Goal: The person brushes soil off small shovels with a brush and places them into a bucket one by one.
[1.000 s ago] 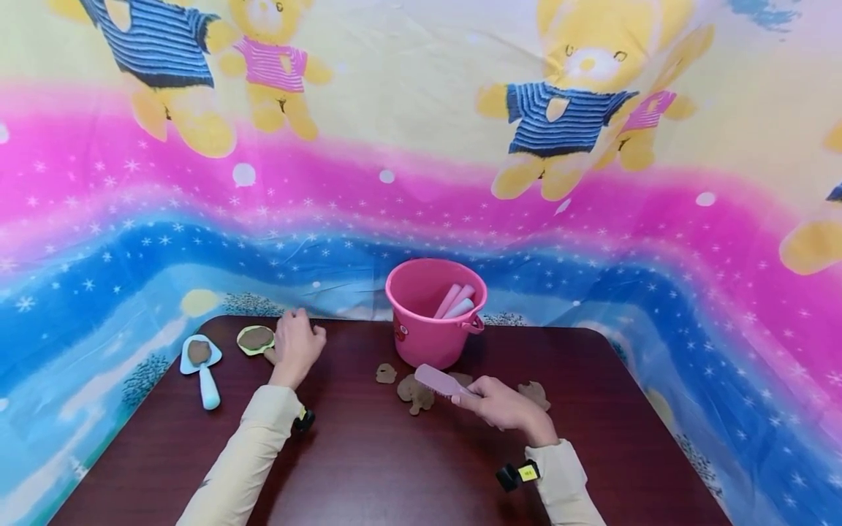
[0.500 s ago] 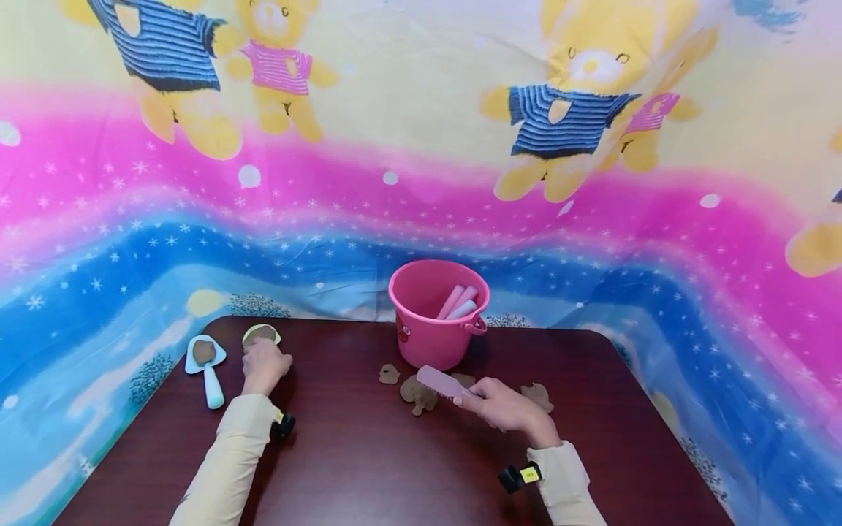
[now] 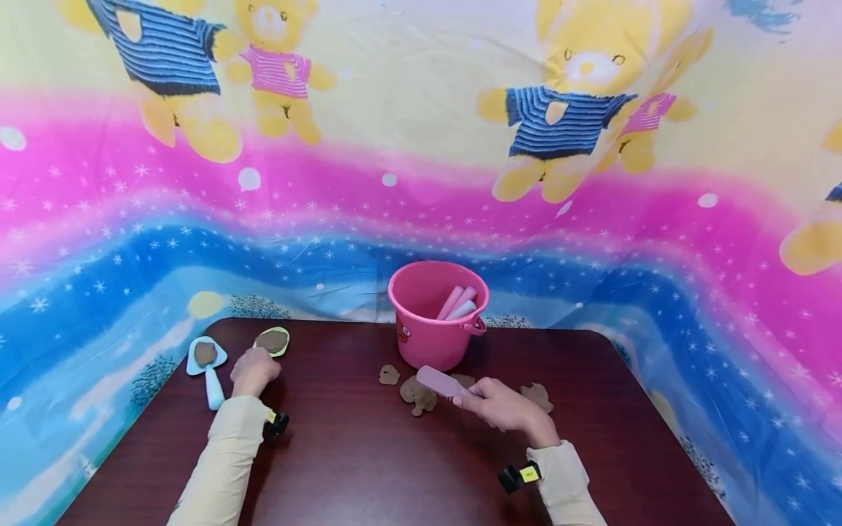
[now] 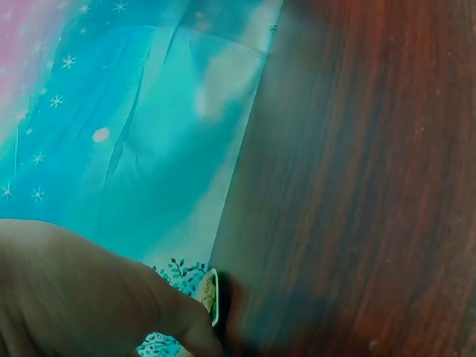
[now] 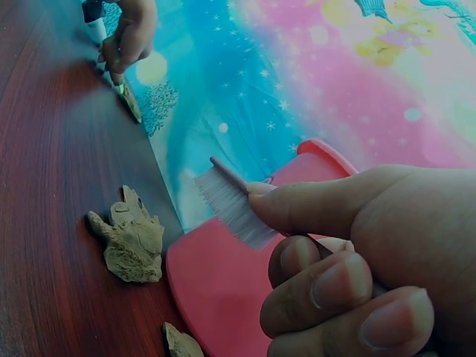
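Note:
My left hand [image 3: 253,371] is at the far left of the table, its fingers gripping the handle of a small green-rimmed toy shovel [image 3: 272,341] whose round head bears a brown lump. In the right wrist view the left hand [image 5: 132,33] pinches that handle, and the shovel's head [image 5: 129,103] points away from the fingers. My right hand [image 3: 505,406] holds a pale pink brush [image 3: 437,380] by its handle, with the thumb along its top. White bristles [image 5: 236,212] hang down from the brush. Below it lies an irregular brown lump [image 3: 417,395], partly covered by the brush in the head view.
A pink bucket [image 3: 429,343] with several pastel handles [image 3: 458,302] inside stands at the back. Beside my left hand lies a light-blue toy shovel [image 3: 213,387] carrying a brown lump. More brown lumps [image 3: 389,375] lie around the bucket. A patterned cloth [image 3: 368,256] rises behind the table [image 3: 395,467].
My left hand has moved left and down toward me, now on the green shovel's handle. The shovel's head has shifted slightly right. My right hand keeps the brush in the same place.

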Demonstrator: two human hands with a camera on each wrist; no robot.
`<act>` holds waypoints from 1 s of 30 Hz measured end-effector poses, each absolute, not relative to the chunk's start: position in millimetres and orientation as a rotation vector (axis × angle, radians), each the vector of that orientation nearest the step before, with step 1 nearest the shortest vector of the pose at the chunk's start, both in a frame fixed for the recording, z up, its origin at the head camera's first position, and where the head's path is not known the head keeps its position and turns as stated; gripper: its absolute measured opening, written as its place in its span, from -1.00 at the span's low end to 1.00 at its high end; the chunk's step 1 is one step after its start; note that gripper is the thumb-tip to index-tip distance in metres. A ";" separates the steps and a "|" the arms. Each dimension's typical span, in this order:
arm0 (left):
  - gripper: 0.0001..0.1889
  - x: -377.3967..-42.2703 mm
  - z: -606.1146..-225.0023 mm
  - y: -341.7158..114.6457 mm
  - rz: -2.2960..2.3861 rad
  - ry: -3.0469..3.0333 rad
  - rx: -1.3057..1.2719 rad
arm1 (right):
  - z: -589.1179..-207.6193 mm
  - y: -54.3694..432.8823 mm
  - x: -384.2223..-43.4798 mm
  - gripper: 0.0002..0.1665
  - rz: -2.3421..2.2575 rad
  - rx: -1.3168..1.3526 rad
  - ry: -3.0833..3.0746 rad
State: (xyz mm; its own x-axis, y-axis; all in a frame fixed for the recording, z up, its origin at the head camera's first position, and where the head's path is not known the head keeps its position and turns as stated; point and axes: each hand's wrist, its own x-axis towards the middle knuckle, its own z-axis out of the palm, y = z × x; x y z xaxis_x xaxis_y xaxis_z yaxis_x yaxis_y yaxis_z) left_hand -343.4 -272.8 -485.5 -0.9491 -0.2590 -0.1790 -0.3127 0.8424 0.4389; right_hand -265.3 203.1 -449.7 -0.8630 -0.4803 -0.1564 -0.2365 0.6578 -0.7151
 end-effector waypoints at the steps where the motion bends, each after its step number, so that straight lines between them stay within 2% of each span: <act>1: -0.78 -344.2 -486.8 -273.3 0.713 2.904 -0.457 | -449.6 203.1 -265.4 -0.46 -1.030 -0.569 2.541; 5: -0.72 -345.5 -492.2 -275.2 0.689 2.923 -0.453 | -449.7 202.8 -265.3 -0.45 -1.032 -0.573 2.533; 8: -0.81 -343.7 -493.1 -276.0 0.686 2.945 -0.449 | -449.5 202.8 -264.7 -0.46 -1.033 -0.574 2.539; 17: -0.86 -333.3 -490.1 -276.2 0.713 3.065 -0.476 | -449.3 202.2 -264.1 -0.48 -1.032 -0.580 2.550; 22: -0.82 -326.0 -485.3 -274.4 0.740 3.125 -0.447 | -450.0 202.1 -265.4 -0.48 -1.041 -0.579 2.538; 30: -0.88 -317.1 -469.1 -269.1 0.672 3.135 -0.384 | -450.0 199.6 -266.1 -0.40 -1.053 -0.556 2.529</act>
